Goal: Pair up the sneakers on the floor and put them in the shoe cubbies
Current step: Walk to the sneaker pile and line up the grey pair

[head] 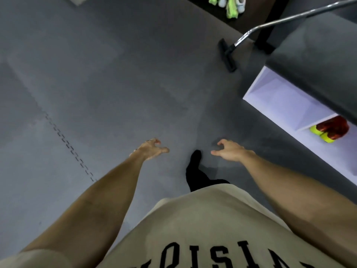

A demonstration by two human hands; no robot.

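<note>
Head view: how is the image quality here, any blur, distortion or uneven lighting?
Head view: wide-angle bending curves the chrome vacuum wand; the neon green and white sneakers at the top edge are soft and cropped; the white shoe cubby is bright against the dim grey foam floor; both hands are slightly blurred.

The floor (pixel 100 78) looks like matt grey foam matting, with an interlocking toothed seam. The cubbies (pixel 286 101) have smooth, pale, board-like panels under a dark matt top. A shiny metal tube (pixel 289 17) runs to a matt black plastic nozzle (pixel 228 55). The sneakers (pixel 332 128) inside look glossy red with yellow-green soles. The shirt (pixel 202 219) is soft beige cloth.
</note>
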